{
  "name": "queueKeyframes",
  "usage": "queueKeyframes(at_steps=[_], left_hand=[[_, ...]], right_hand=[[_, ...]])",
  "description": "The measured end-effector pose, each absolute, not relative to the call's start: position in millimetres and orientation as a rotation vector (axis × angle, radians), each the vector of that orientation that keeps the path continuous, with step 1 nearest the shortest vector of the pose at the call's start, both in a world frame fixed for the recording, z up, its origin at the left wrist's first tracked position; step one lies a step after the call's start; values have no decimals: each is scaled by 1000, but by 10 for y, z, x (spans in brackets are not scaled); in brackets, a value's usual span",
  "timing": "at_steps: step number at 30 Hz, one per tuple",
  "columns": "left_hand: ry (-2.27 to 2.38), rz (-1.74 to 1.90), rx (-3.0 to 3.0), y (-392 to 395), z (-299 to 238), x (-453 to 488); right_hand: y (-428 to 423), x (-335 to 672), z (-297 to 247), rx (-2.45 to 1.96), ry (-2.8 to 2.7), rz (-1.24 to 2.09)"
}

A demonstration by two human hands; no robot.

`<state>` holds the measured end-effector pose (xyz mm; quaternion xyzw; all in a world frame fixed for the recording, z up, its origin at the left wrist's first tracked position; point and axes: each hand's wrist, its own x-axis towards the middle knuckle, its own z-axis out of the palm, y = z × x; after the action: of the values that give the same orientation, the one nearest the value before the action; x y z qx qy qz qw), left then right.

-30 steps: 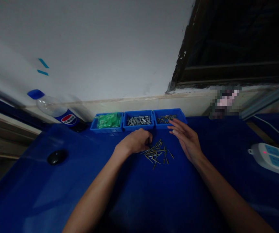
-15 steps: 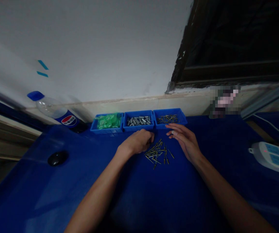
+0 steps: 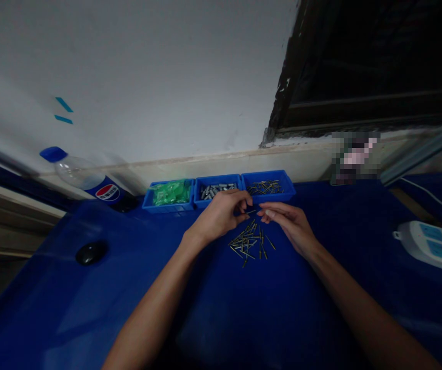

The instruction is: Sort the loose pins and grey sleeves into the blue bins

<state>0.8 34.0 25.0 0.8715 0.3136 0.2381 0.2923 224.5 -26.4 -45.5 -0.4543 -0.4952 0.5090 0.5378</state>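
A loose pile of thin metal pins (image 3: pixel 249 242) lies on the blue table cover (image 3: pixel 244 308). Just above the pile, my left hand (image 3: pixel 221 213) pinches one small pin between thumb and fingers. My right hand (image 3: pixel 290 226) sits close beside it, fingers curled together, fingertips almost meeting those of the left; what it holds is too small to make out. Behind them stand three blue bins: one with green pieces (image 3: pixel 170 194), one with grey metal sleeves (image 3: pixel 216 190), one with more pins (image 3: pixel 269 186).
A soda bottle (image 3: pixel 85 180) lies at the back left against the wall. A black round object (image 3: pixel 91 252) rests on the left of the cover. A white power strip (image 3: pixel 432 244) with its cable sits at the right edge.
My left hand lifted off the pile with a pin and moved up and right. My right hand drew back from the pin bin and closed in toward the left hand.
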Motion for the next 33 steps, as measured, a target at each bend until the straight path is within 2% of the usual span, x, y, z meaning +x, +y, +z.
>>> queueKeyframes(at_steps=[18,25,30,33], left_hand=[[773,621,2360,323,217,40],[963,179,2382,433,266,-223],[1295,-217,2336,412,215,-309],[1337,-323,2285,370,179,-295]], right_hand=[[-255,2218,-513,-1057,-1180,1276],[-232,2255,-413,-1020,-1061,1068],[-237,2252,-383,-974,-999,1066],[-238,2249,-394,-971,-997,1104]])
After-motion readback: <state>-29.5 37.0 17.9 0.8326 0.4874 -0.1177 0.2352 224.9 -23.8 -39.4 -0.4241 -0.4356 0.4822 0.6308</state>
